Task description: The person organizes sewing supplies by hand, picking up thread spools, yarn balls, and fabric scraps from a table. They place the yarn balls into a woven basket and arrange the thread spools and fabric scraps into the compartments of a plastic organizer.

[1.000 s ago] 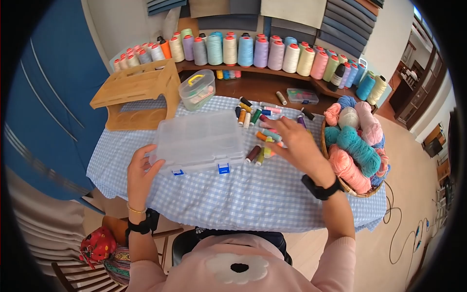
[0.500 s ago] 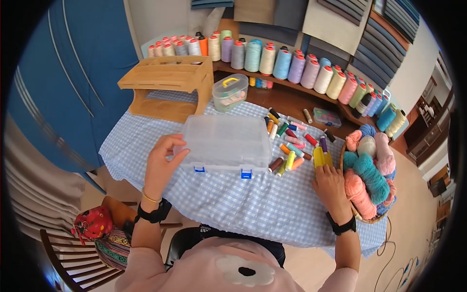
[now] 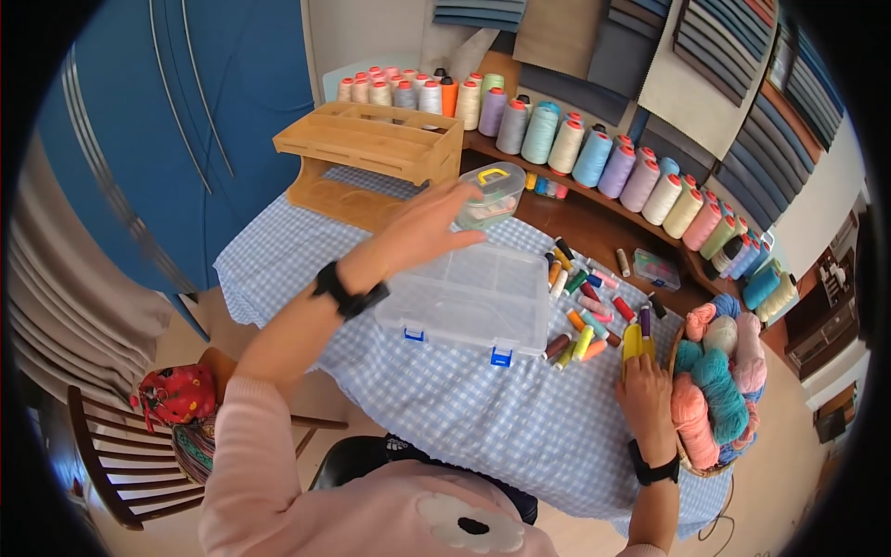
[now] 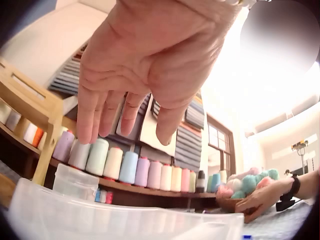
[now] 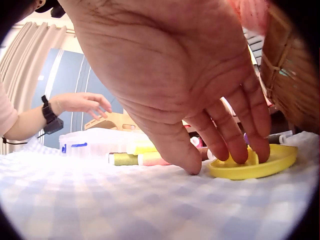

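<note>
My left hand (image 3: 419,230) reaches over the clear divided plastic case (image 3: 492,302) with blue latches, its fingers stretched toward a small clear tub (image 3: 497,206) with a yellow handle. Nothing is in that palm in the left wrist view, where the tub (image 4: 75,182) stands below the fingertips. Beside the yarn basket, my right hand (image 3: 645,404) lays its fingers on a shallow yellow plastic dish (image 5: 245,170) with a raised ridge. The right thumb rests away from the dish, near the cloth. Several small thread spools (image 3: 582,343) lie scattered between the case and this hand.
A wicker basket of yarn balls (image 3: 715,390) stands at the right edge. Behind are a wooden rack (image 3: 371,144), a shelf with rows of thread cones (image 3: 566,148) and a small clear box (image 3: 656,269). A blue checked cloth (image 3: 464,399) covers the table.
My right hand went from the spools to the yellow dish by the basket. My left hand left the case's left edge and moved up toward the tub. The view swung right.
</note>
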Demonstrator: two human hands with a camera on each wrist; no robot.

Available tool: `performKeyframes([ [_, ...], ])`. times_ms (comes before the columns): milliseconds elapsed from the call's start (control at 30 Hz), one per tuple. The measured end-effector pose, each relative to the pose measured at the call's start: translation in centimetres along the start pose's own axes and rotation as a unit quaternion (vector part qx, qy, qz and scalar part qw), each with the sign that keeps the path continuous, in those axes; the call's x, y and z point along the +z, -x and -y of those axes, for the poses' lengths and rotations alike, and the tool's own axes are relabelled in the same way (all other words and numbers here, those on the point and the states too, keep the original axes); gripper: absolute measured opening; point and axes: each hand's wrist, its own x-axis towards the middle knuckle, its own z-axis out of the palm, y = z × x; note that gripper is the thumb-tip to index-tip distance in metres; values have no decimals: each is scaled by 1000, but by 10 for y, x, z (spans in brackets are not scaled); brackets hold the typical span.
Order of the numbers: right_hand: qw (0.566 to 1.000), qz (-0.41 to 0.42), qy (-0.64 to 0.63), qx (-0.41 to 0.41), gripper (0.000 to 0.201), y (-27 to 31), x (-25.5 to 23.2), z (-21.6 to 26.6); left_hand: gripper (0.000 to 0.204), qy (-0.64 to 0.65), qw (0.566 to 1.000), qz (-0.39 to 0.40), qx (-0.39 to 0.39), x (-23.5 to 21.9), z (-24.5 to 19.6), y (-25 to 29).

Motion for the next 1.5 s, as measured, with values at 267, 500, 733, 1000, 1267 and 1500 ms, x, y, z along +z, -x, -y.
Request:
performKeyframes([
  [267,999,25,-20,17,27,6,2,-3,72,-148,977,108,-110,67,71,-113],
  [500,997,-13,-76,-2,23,7,2,-5,70,-84,979,110,-152,81,94,-115],
  [733,995,-41,-93,9,22,0,-26,-4,67,47,984,108,-135,68,106,-109],
  [1000,978,-162,-131,-5,24,-43,-100,16,75,265,924,97,-257,54,92,-105],
  [1267,902,-271,-284,-180,21,-170,-69,31,68,267,913,101,-292,54,97,-113],
  [1500,892,-298,-238,-243,17,-257,-26,56,54,294,911,92,-275,59,94,-106],
])
